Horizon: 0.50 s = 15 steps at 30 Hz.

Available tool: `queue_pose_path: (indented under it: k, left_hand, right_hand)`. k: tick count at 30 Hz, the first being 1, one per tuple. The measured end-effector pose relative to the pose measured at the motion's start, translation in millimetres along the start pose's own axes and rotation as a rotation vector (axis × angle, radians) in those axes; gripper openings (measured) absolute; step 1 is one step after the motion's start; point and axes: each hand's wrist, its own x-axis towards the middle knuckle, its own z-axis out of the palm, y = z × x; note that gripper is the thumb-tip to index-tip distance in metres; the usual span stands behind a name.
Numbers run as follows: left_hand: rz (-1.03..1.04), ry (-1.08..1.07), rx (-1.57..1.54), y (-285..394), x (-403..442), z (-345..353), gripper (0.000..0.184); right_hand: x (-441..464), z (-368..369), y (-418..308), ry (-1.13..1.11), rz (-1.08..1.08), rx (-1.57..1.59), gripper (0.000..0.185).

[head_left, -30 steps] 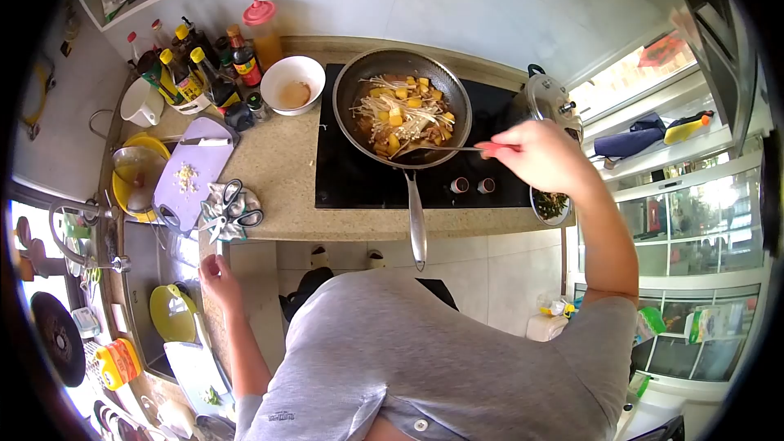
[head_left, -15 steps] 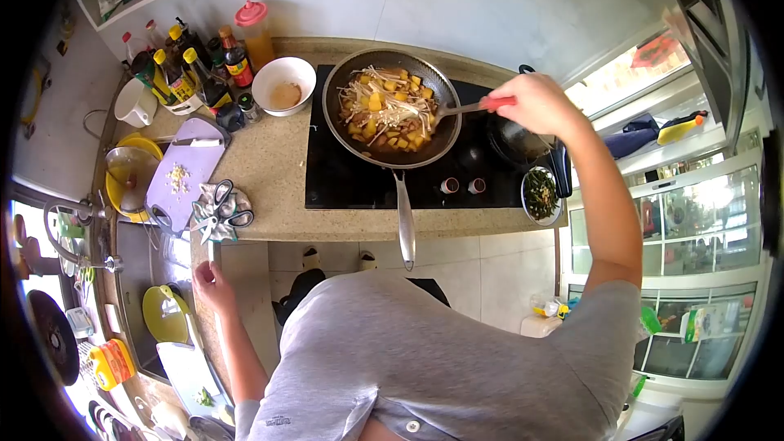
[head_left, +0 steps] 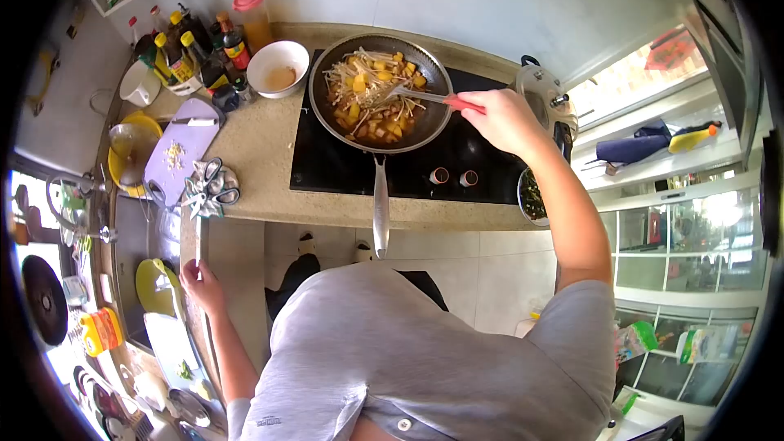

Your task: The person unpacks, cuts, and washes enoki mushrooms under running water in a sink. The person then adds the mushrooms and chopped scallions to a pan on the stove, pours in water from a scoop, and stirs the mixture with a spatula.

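Observation:
My right hand (head_left: 500, 118) is wrapped round the red handle of a metal spatula (head_left: 425, 96). The spatula's head rests among pale thin mushrooms and yellow cubes (head_left: 377, 90) in a dark frying pan (head_left: 435, 118). This pan sits on the black cooktop (head_left: 359, 175), its metal handle pointing toward my body. At the left, my left hand (head_left: 202, 284) hovers beside the sink edge, fingers partly curled and apart, with nothing seen in it.
Left of the cooktop are a white bowl (head_left: 278, 69), several sauce bottles (head_left: 184, 61), a purple cutting board (head_left: 180, 151) and scissors (head_left: 214, 189). A lidded pot (head_left: 535, 90) and a dish of greens (head_left: 532, 194) stand at the right.
The spatula has moved from the pan's lower right to its right side, then inward to the middle, stirring the food. My left hand has shifted slightly left as the view moved.

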Motion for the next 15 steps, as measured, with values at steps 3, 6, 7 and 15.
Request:
queue_pose_path:
  k: [3, 6, 7, 15]
  left_hand:
    - [0.014, 0.144, 0.142, -29.1, -24.3, -26.4, 0.032]
    - [-0.034, 0.164, 0.224, -65.5, -54.0, -62.0, 0.027]
    - [-0.061, 0.219, 0.275, -59.7, -63.7, -76.7, 0.028]
    - [-0.488, 0.376, 0.33, -175.5, -142.5, -129.3, 0.013]
  right_hand:
    - [-33.8, -8.5, 20.9, 0.133, 0.003, 0.187, 0.026]
    - [-39.2, 40.5, 55.5, 0.026, -0.005, 0.643, 0.035]
    - [-35.1, 70.7, 75.9, 0.006, -0.022, 0.685, 0.038]
    - [-41.6, 139.1, 140.1, -0.136, 0.144, 0.32, 0.047]
